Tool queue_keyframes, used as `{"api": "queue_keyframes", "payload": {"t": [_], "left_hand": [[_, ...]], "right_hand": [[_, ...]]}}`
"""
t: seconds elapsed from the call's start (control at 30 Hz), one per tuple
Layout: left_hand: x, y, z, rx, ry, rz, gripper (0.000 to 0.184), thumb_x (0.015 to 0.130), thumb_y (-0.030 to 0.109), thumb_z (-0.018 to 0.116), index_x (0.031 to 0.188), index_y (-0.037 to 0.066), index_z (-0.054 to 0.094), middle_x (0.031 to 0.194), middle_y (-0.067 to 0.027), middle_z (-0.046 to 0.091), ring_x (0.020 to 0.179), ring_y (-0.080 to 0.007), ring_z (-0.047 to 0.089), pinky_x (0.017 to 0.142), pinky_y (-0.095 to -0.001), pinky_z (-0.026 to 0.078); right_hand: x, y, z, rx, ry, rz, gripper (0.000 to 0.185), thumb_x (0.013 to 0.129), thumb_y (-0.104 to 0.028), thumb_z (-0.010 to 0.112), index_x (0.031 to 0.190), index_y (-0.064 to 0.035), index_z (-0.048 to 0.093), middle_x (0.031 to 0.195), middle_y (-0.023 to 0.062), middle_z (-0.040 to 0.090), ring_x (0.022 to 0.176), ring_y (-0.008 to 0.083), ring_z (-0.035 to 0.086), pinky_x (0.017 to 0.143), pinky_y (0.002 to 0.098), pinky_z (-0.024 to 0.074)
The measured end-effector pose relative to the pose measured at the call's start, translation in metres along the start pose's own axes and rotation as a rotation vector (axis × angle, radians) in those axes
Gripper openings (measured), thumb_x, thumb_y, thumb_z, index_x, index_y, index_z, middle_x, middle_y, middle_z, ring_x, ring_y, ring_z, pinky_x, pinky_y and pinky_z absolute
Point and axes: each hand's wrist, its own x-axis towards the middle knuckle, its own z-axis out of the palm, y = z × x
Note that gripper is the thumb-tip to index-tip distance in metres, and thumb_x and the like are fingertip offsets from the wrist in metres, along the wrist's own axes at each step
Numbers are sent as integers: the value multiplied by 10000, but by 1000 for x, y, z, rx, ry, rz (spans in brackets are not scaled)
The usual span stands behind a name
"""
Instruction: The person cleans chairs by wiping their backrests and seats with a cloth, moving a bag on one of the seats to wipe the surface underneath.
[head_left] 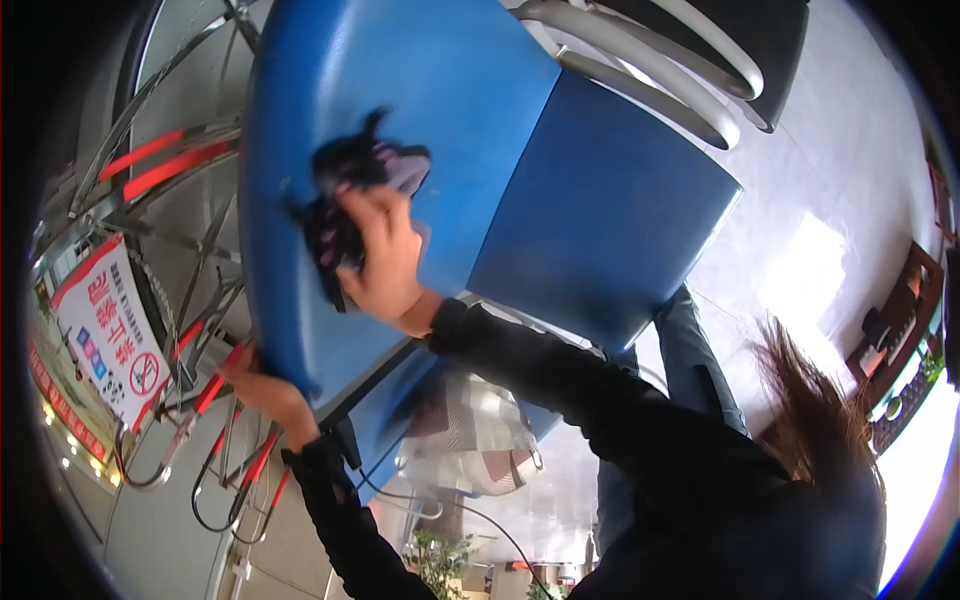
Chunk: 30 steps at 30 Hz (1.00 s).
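My right hand [385,255] presses a crumpled dark cloth with pinkish patches [335,235] against the broad blue backrest of a chair [430,90]. Its fingers are closed on the cloth, and both are slightly blurred. Lower left, my left hand [265,395] grips the backrest's lower edge, its fingers partly hidden and blurred. The chair's darker blue seat [600,210] lies to the right of the backrest.
Metal racks with red-coated parts [180,165] stand at the left, beside a red and white sign [110,335]. Pale curved chair tubes [660,75] are at the top. Below the backrest are a checked translucent bag [470,440] and a dark cable [490,520].
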Motion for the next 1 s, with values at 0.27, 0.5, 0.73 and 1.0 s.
{"api": "queue_keyframes", "payload": {"t": [0.27, 0.5, 0.73, 1.0], "left_hand": [[-7, 18, -1, -104, -79, -111, 838, 995, 560, 145, 1010, -103, 658, 999, -222, 663, 935, -317, 627, 899, -403, 470], [-3, 10, -3, -52, -56, -101, 846, 989, 566, 131, 1009, -89, 666, 1008, -220, 668, 937, -316, 630, 900, -417, 474], [5, -4, 0, -133, -71, -67, 852, 987, 570, 127, 1023, -105, 646, 1036, -229, 656, 960, -320, 626, 908, -414, 475], [6, -6, -3, -1, -63, -41, 827, 998, 535, 126, 1009, -89, 668, 967, -211, 674, 920, -305, 644, 883, -395, 488]], "right_hand": [[-2, 160, -22, -309, 8, -162, 460, 616, -109, 707, 1066, -143, 614, 1073, 165, 541, 957, 410, 563, 719, 467, 511], [10, 144, -4, -302, 374, 557, 525, 826, -45, 572, 1319, -71, 395, 1235, 227, 431, 1027, 442, 559, 807, 477, 495], [-39, 63, 9, -61, -62, -333, 552, 640, -105, 674, 1182, -135, 570, 1117, 156, 501, 949, 324, 555, 711, 423, 499], [-17, 193, -47, -468, -239, -107, 414, 725, -112, 660, 1130, -150, 584, 1158, 145, 519, 912, 363, 609, 696, 437, 540]]}}
